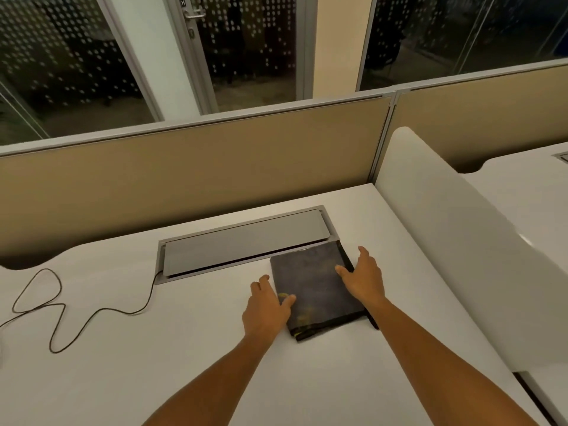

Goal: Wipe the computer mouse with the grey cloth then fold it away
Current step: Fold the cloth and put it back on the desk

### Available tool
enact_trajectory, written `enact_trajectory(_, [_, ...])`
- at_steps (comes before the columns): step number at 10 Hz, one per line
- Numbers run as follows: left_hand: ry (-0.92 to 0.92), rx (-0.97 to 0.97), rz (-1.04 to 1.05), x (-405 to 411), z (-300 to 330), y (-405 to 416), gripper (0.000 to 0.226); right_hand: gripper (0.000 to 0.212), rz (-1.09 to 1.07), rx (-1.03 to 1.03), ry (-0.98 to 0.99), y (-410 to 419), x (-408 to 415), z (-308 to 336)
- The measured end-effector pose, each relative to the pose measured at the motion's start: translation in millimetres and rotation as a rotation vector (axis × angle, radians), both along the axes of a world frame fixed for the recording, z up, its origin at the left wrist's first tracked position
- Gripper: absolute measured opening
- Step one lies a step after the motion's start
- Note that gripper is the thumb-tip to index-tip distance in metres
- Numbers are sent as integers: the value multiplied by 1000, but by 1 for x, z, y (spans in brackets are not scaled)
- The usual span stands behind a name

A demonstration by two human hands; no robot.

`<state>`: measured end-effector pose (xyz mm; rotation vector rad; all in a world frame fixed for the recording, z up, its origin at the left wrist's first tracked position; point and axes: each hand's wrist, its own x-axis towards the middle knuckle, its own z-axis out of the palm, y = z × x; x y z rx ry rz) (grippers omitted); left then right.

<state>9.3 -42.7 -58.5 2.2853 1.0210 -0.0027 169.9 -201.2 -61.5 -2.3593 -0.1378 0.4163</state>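
Observation:
The grey cloth [316,287] lies folded into a neat rectangle on the white desk [184,348], just in front of the cable hatch. My left hand [267,305] rests beside its left edge, thumb lying on the cloth. My right hand [362,276] lies flat along its right edge with straight fingers, thumb on the cloth. The computer mouse itself is out of view; only its dark cable [61,309] shows, looping at the left.
A grey metal cable hatch [242,241] is set into the desk behind the cloth. A beige partition [184,176] runs along the back, and a white rounded divider [455,241] closes off the right side.

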Motion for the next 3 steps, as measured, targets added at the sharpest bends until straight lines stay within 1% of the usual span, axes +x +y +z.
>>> enact_trajectory(1, [35,103,-42,-7,11,14,79,86,38,2,-16,0,-7,13])
enact_trajectory(2, [92,252,-104,-22,38,32,82,85,143,27,-24,-1,-23,39])
enact_trajectory(3, [-42,392,-133,-36,81,48,85,84,243,112,-116,7,-38,79])
